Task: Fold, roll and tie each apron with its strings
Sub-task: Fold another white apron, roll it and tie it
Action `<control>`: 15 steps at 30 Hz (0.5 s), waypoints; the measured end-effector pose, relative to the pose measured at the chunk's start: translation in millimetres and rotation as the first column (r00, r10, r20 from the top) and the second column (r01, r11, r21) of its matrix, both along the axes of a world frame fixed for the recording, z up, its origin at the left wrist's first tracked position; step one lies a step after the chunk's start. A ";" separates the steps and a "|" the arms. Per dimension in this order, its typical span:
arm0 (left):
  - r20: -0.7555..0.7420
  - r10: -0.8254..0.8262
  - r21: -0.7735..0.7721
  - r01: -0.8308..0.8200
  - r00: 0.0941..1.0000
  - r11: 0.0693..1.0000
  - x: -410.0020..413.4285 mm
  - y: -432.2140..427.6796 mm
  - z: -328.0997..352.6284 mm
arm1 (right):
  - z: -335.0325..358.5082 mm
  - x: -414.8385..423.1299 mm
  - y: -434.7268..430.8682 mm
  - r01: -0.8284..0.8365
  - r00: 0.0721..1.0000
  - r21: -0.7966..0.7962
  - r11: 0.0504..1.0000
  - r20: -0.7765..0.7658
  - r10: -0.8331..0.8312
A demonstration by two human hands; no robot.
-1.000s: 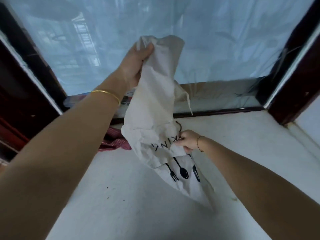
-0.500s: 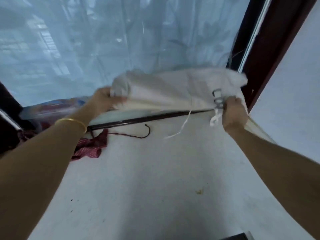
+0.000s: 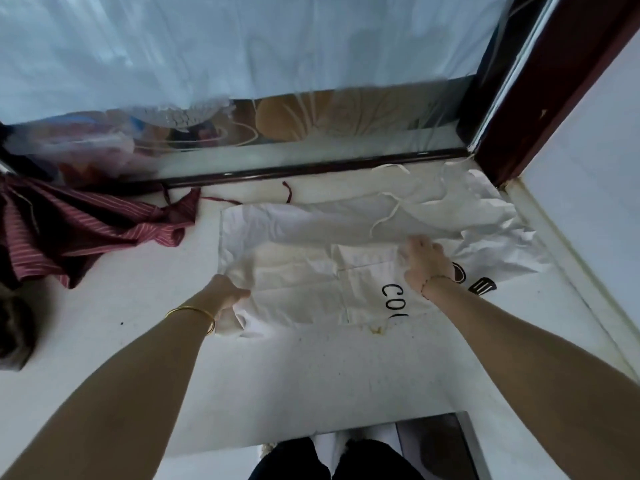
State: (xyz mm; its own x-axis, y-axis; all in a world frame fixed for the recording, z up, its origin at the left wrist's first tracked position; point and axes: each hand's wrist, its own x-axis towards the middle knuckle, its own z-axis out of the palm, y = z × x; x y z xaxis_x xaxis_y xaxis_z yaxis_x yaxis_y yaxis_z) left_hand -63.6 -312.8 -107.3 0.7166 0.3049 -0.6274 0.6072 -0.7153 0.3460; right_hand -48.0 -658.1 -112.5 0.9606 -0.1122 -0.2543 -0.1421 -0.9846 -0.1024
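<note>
A white apron (image 3: pixel 298 271) with black print lies spread and creased on the white surface, its white strings (image 3: pixel 389 211) loose across its far part. My left hand (image 3: pixel 229 293) grips the apron's near left corner, where the cloth bunches under my wrist. My right hand (image 3: pixel 424 259) sits on the apron's right half beside the printed letters, its fingers bent down into the cloth at a fold. A dark red striped apron (image 3: pixel 83 230) lies crumpled at the left, with its red string (image 3: pixel 287 192) trailing toward the white one.
A dark wooden sill (image 3: pixel 311 169) and glass covered with plastic sheeting run along the far side. A dark red frame post (image 3: pixel 540 98) and white wall close off the right. The surface's near edge (image 3: pixel 311 441) ends just before my legs.
The white apron, first dangling from my raised left hand and then stretched in the air between both hands, now lies spread flat on the surface. Both hands came down with it.
</note>
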 end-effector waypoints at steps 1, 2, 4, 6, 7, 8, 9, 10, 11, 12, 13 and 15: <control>0.049 0.078 -0.025 -0.077 0.996 0.997 -0.6 -2.2 -3.2 | 0.0 4.2 4.0 -0.033 0.998 -0.011 0.999 0.048 0.034; 0.079 0.149 -0.070 -0.143 0.986 0.987 -1.2 -3.1 -4.4 | 0.0 8.9 6.8 -0.066 0.996 -0.035 0.997 0.065 0.068; 0.055 0.272 -0.240 -0.251 0.961 0.938 1.0 5.1 -5.2 | 0.2 22.7 10.3 -0.118 0.993 -0.105 0.987 0.002 0.118; -0.031 0.294 -0.400 -0.281 0.955 0.872 5.7 14.7 -3.9 | 1.2 32.8 11.8 -0.184 0.977 -0.192 0.964 -0.138 0.159; -0.076 0.304 -0.472 -0.303 0.950 0.828 9.6 16.8 -3.1 | 2.4 36.1 11.8 -0.206 0.966 -0.212 0.955 -0.202 0.164; -0.066 0.335 -0.533 -0.317 0.940 0.784 16.7 16.2 -0.7 | 6.4 38.8 11.7 -0.190 0.966 -0.193 0.963 -0.211 0.148; -0.007 0.364 -0.606 -0.294 0.931 0.739 24.8 13.7 4.3 | 9.7 40.4 9.6 -0.154 0.980 -0.168 0.974 -0.154 0.128; 0.106 0.393 -0.668 -0.227 0.913 0.708 33.8 9.3 14.3 | 13.2 42.7 5.6 -0.120 0.993 -0.155 0.981 -0.012 0.120; 0.208 0.431 -0.728 -0.155 0.878 0.668 43.8 8.4 23.2 | 19.0 43.7 0.9 -0.109 0.967 -0.184 0.977 0.207 0.147; 0.247 0.455 -0.778 -0.105 0.855 0.620 50.9 8.9 36.1 | 25.4 42.8 -3.9 -0.108 0.896 -0.226 0.968 0.399 0.193; 0.247 0.443 -0.820 -0.058 0.862 0.570 54.6 12.8 47.3 | 32.4 39.4 -7.2 -0.121 0.805 -0.265 0.957 0.538 0.251; 0.115 0.186 -0.778 -0.028 0.976 0.628 55.4 28.5 53.7 | 37.3 25.0 -11.7 -0.226 0.764 -0.364 0.904 0.510 0.396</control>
